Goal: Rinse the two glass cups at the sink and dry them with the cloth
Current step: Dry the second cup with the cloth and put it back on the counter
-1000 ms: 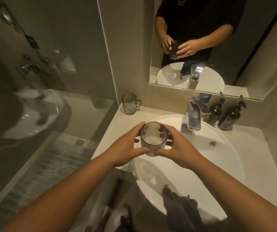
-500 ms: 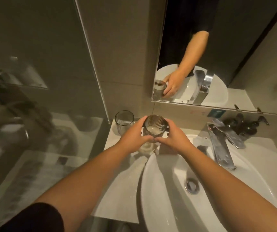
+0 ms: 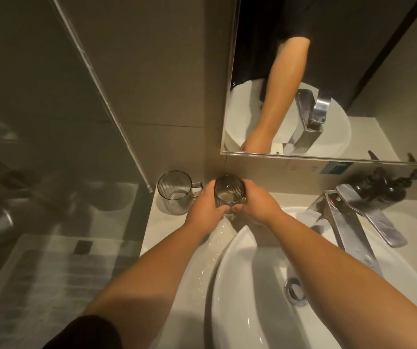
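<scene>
Two hands cradle one ribbed glass cup point(image 3: 229, 193) at the back of the counter point(image 3: 167, 222), upright, mouth facing up, its long axis vertical: the left hand point(image 3: 203, 210) curls round its nine o'clock side and the right hand point(image 3: 255, 207) round its three o'clock side, both equally near. At nine o'clock, just beside the left hand, the second glass cup point(image 3: 174, 192) stands upright on the counter, handle toward three o'clock. The basin point(image 3: 242, 285) lies at five o'clock, the faucet point(image 3: 353, 222) at three o'clock, well apart from the held cup. Whether the held cup's base touches the counter is hidden. No cloth shows; setting it down beside its twin looks like the step in hand.
</scene>
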Demonstrator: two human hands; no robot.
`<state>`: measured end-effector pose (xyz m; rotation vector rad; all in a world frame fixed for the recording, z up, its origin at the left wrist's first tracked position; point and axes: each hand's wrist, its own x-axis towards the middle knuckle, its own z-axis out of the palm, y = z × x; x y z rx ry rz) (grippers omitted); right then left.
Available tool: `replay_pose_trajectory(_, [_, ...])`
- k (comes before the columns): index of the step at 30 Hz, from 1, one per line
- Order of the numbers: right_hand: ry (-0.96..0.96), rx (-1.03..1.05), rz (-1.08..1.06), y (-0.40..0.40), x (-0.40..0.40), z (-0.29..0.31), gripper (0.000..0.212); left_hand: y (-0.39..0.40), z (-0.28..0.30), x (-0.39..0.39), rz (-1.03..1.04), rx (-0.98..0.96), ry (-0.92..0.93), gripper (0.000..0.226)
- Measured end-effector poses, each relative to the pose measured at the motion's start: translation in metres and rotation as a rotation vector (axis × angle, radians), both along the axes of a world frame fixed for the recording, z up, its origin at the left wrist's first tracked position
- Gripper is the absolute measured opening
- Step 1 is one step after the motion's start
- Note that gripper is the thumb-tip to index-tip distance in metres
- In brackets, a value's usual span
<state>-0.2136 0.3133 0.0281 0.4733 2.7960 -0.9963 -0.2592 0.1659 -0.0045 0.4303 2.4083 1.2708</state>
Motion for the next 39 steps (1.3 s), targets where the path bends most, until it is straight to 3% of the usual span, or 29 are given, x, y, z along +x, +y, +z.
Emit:
replay_pose_trajectory(14, [-0.050, 0.041, -0.011, 0.004, -0.006, -0.009, 0.066, 0.005, -0.014, -0.004, 0.017, -0.106, 0.043, 0.078])
replay_pose_trajectory(20, [-0.120, 0.107, 0.031, 0.004, -0.002, 0.002, 0.065, -0.002, -0.002, 0.009, 0.061, -0.182, -0.011, 0.091])
replay_pose_trajectory(23, [-0.091, 0.176, 0.020, 0.002, 0.007, 0.021, 0.058, -0.022, 0.014, 0.028, 0.102, -0.103, -0.055, 0.072])
replay_pose_trajectory(27, [0.185, 0.254, 0.039, -0.017, 0.022, 0.035, 0.044, -0.061, 0.018, 0.050, 0.386, 0.121, -0.112, 0.030])
replay_pose_trajectory(30, [0.275, 0.213, 0.178, -0.048, 0.014, 0.040, 0.037, -0.076, 0.019, 0.044, 0.605, 0.161, -0.053, 0.035])
replay_pose_trajectory(35, [0.198, 0.223, 0.326, -0.093, -0.024, 0.036, 0.049, -0.079, 0.016, 0.016, 0.559, 0.185, -0.093, 0.036])
replay_pose_trajectory(39, [-0.046, 0.295, 0.359, -0.108, -0.044, 0.032, 0.061, -0.086, 0.015, 0.006, 0.478, 0.192, -0.100, 0.039])
